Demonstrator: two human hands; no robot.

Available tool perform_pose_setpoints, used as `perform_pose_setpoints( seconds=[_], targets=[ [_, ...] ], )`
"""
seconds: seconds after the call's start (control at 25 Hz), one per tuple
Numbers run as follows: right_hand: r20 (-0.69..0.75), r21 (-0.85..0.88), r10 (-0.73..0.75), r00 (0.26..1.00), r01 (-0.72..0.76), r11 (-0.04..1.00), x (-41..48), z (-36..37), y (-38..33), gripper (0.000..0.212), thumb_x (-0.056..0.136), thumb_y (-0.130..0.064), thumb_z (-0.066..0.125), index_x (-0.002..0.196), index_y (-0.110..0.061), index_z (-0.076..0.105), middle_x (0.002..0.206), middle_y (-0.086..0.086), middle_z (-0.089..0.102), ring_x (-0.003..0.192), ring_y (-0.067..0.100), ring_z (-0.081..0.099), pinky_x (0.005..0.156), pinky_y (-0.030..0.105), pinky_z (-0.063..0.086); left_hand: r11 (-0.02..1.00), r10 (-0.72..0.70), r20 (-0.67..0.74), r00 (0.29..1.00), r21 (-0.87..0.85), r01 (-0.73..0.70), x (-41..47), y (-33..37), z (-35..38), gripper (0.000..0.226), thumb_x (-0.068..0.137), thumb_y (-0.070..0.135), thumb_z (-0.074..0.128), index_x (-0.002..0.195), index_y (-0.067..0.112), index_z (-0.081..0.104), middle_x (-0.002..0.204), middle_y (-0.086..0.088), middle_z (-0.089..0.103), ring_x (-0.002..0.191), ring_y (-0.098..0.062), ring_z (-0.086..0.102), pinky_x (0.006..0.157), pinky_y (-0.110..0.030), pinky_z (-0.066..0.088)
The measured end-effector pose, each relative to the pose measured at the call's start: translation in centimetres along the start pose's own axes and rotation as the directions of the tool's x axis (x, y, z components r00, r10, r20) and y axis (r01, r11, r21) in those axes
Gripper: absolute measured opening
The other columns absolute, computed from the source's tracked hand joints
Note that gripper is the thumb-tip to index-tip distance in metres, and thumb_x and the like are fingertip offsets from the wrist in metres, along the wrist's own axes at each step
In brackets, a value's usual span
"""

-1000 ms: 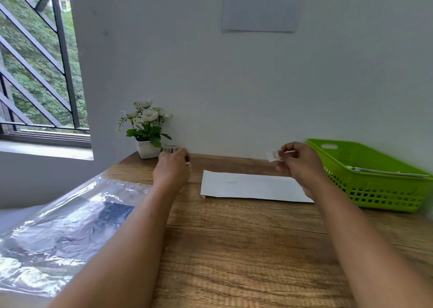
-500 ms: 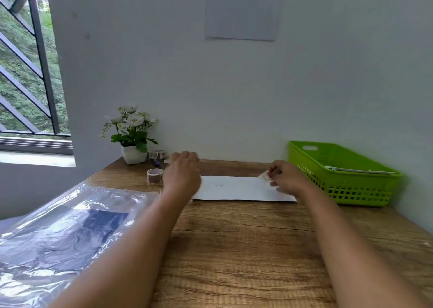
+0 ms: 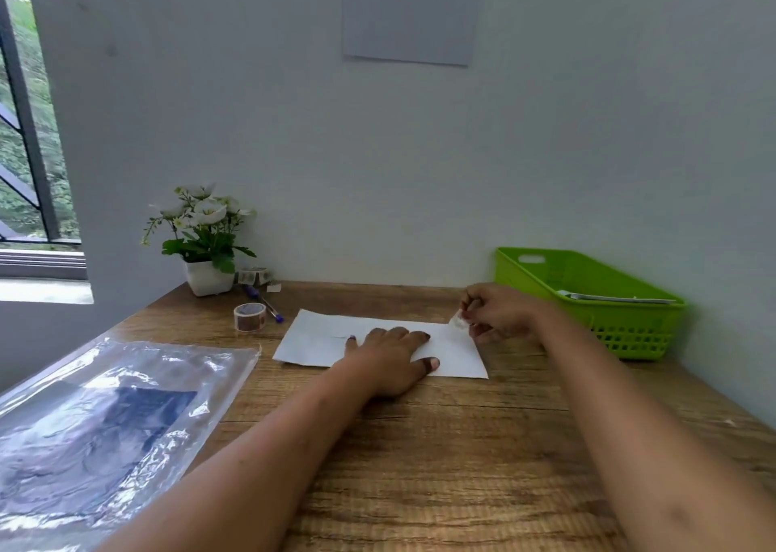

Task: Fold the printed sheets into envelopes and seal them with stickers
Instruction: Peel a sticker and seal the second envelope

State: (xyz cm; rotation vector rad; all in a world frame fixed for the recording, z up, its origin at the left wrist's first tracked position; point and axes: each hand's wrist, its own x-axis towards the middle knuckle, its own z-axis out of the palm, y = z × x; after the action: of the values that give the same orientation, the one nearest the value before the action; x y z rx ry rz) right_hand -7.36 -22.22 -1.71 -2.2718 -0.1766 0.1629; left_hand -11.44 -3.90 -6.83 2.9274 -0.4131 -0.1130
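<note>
Left hand (image 3: 390, 362) had landed flat, fingers straight, on the folded sheet (image 3: 310, 341); right hand (image 3: 499, 312) pinched a sticker (image 3: 457, 322), best pressed squarely at 3 o'clock.

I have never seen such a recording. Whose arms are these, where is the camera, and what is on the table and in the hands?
No machine here: the camera sits on a person's head and looks down at their own arms. The left hand lies flat on a white sheet on the wooden table. The right hand pinches a small sticker near the sheet's right end. Also there: a sticker roll, a pen, a flower pot, a plastic bag at left, a green basket holding papers at right.
</note>
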Motion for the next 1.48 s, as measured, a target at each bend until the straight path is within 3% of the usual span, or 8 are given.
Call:
perform_pose_setpoints(
  seconds=[0.08,0.24,0.48,0.68,0.96,1.2,1.48],
  targets=[
    [-0.017,-0.123,-0.067,0.998,0.065,0.99,0.6,-0.1,-0.1,0.021,0.094,-0.001,0.05,0.079,-0.016,0.054,0.083,0.003,0.056,0.071,0.017,0.059,0.06,0.027,0.054,0.999,-0.017,0.01,1.0,0.051,0.017,-0.2,0.4,-0.3,0.061,0.094,0.061,0.029,0.149,0.038,0.016,0.158,0.003,0.016,0.145,-0.028,0.013,0.113,-0.06,0.011],
    [0.033,-0.291,-0.122,0.992,0.126,0.948,1.4,0.0,-0.1,0.031,0.091,0.006,0.043,0.079,-0.02,0.053,0.089,0.003,0.06,0.078,0.025,0.065,0.08,0.04,0.057,0.99,-0.04,0.004,0.999,0.136,0.039,-0.7,1.2,-0.6,0.063,0.089,0.066,0.032,0.145,0.038,0.024,0.155,-0.001,0.021,0.144,-0.029,0.013,0.113,-0.06,0.011],
    [0.056,-0.437,-0.261,0.964,0.258,0.862,1.8,1.2,0.6,0.03,0.091,0.002,0.044,0.084,-0.023,0.059,0.084,-0.005,0.061,0.084,0.022,0.067,0.077,0.034,0.056,0.993,0.082,-0.251,0.964,0.103,-0.058,-0.5,1.3,0.1,0.046,0.09,0.062,0.039,0.114,0.025,0.05,0.138,0.003,0.04,0.132,-0.021,0.032,0.112,-0.049,0.022],
    [0.128,-0.629,-0.363,0.923,0.358,0.69,1.4,2.0,-0.2,0.023,0.091,-0.005,0.048,0.09,-0.024,0.06,0.081,-0.013,0.054,0.078,0.011,0.052,0.071,0.025,0.043,0.982,0.117,-0.11,0.987,-0.139,-0.131,-0.1,0.3,0.4,0.052,0.09,0.057,0.046,0.131,0.027,0.037,0.141,0.001,0.044,0.13,-0.023,0.038,0.108,-0.045,0.03],
    [0.137,-0.658,-0.374,0.917,0.367,0.658,1.3,2.2,0.0,0.024,0.088,-0.004,0.05,0.094,-0.024,0.064,0.093,-0.007,0.058,0.084,0.012,0.053,0.073,0.027,0.044,0.966,0.132,-0.076,0.988,-0.213,-0.145,0.2,-0.3,0.1,0.055,0.089,0.055,0.051,0.135,0.028,0.036,0.145,0.002,0.041,0.132,-0.021,0.038,0.107,-0.039,0.031],
    [0.137,-0.71,-0.416,0.899,0.382,0.591,1.9,2.6,0.5,0.021,0.086,-0.009,0.055,0.087,-0.028,0.064,0.098,-0.005,0.066,0.091,0.014,0.058,0.076,0.029,0.044,0.966,0.214,-0.056,0.975,-0.132,-0.22,0.7,-0.7,0.1,0.056,0.092,0.054,0.046,0.142,0.033,0.037,0.15,0.007,0.037,0.137,-0.017,0.032,0.114,-0.043,0.025],
    [0.046,-0.637,-0.392,0.919,0.329,0.697,2.5,2.8,1.2,0.015,0.083,-0.015,0.065,0.088,-0.029,0.067,0.097,-0.005,0.067,0.094,0.014,0.06,0.083,0.034,0.05,0.966,0.232,-0.043,0.972,-0.103,-0.236,0.9,-0.7,0.0,0.054,0.093,0.052,0.045,0.142,0.03,0.04,0.153,0.008,0.032,0.14,-0.016,0.027,0.116,-0.043,0.021]
  ],
)
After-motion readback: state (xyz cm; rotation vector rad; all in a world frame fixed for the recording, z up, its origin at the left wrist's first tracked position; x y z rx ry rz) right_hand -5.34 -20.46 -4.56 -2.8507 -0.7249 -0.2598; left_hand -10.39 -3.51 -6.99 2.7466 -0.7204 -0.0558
